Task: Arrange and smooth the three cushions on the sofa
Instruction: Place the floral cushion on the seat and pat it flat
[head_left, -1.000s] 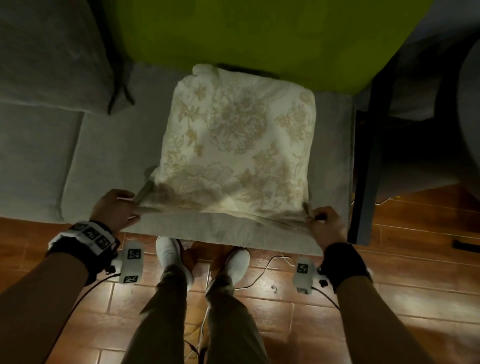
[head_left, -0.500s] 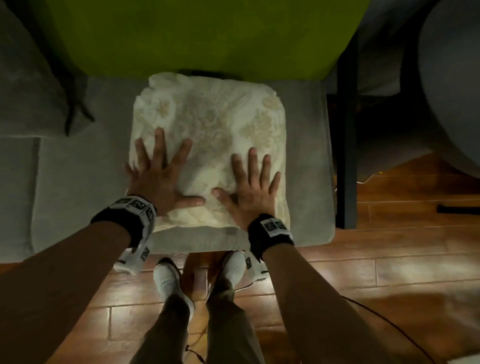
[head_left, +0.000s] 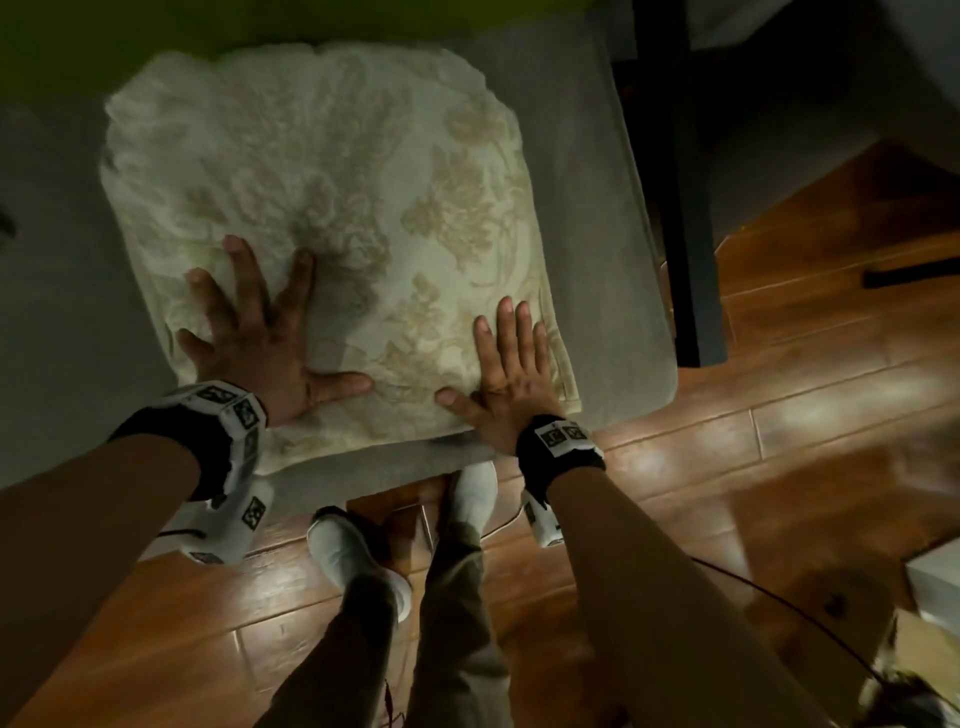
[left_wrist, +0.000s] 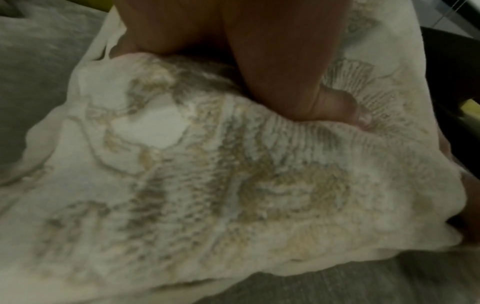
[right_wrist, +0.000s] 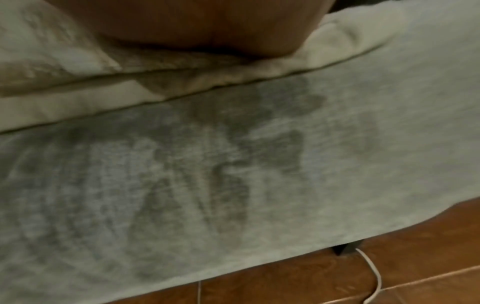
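Pressing flat on the cushion (head_left: 332, 208), both hands have straight fingers, so neither grip closes on anything. The cushion, cream with a tan flower pattern, lies on the grey sofa seat (head_left: 597, 218), its near edge almost at the seat's front edge. The left hand (head_left: 260, 338) spreads wide on the cushion's near left part; the right hand (head_left: 511, 369) lies with fingers together on its near right corner, beside the hem. Only this one cushion shows; its far edge meets a green surface (head_left: 78, 47) cut off by the frame. From the left wrist, blur softens the weave, and only the palm and thumb (left_wrist: 335, 107) are seen. From the right wrist, just the heel of the hand (right_wrist: 197, 26) shows above the hem; below it hang the seat's front (right_wrist: 233, 174) and a white cable (right_wrist: 374, 273) on the wood floor (head_left: 779, 467).
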